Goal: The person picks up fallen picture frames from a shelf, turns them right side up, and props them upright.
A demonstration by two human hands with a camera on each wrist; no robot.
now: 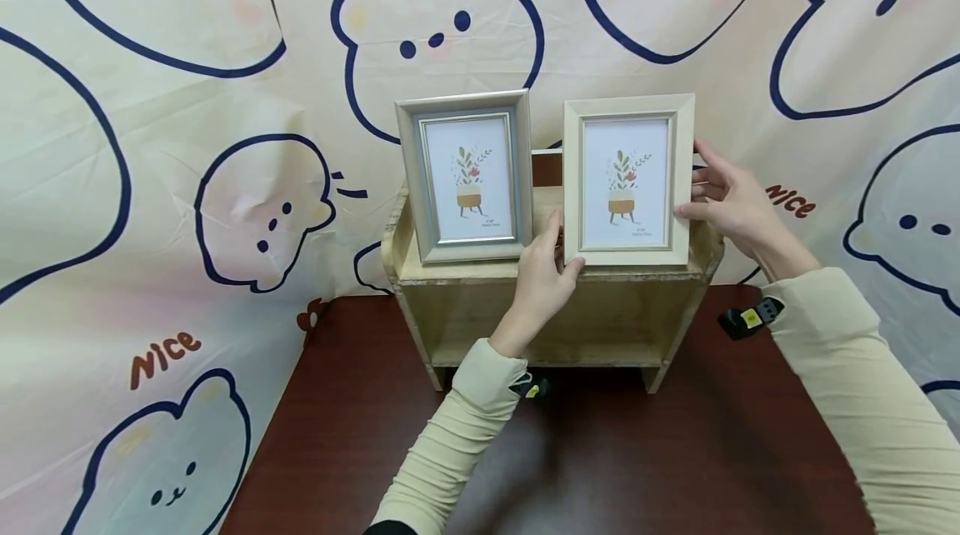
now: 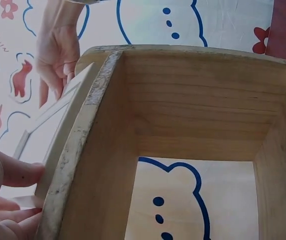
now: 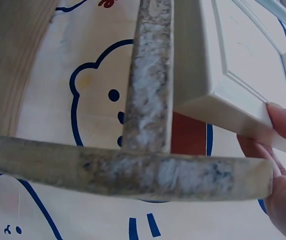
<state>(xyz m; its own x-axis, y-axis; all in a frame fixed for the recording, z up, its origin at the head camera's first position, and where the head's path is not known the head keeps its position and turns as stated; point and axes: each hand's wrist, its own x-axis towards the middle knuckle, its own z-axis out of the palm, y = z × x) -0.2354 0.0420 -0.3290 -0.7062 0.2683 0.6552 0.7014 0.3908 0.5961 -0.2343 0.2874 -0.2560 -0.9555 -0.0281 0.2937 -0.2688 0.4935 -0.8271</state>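
Observation:
Both hands hold a cream picture frame [image 1: 626, 185] that stands on the top board of a small wooden shelf [image 1: 465, 277]. At its lower left corner is my left hand [image 1: 542, 277], thumb on the front face and fingers around the edge. My right hand [image 1: 731, 197] grips the right side, thumb in front and fingers behind. In the left wrist view, the left thumb [image 2: 23, 172] presses the frame's border beside the shelf edge. The right wrist view shows the right hand [image 3: 283, 190] pinching the frame's side. To the left stands a grey-silver picture frame [image 1: 470, 177], upright with a similar plant print.
The shelf stands on a dark reddish-brown table [image 1: 337, 435], with an open compartment [image 1: 540, 322] below the top board. Behind hangs a pale cloth [image 1: 300, 118] printed with bear outlines. Black wrist devices [image 1: 750, 318] sit at both cuffs.

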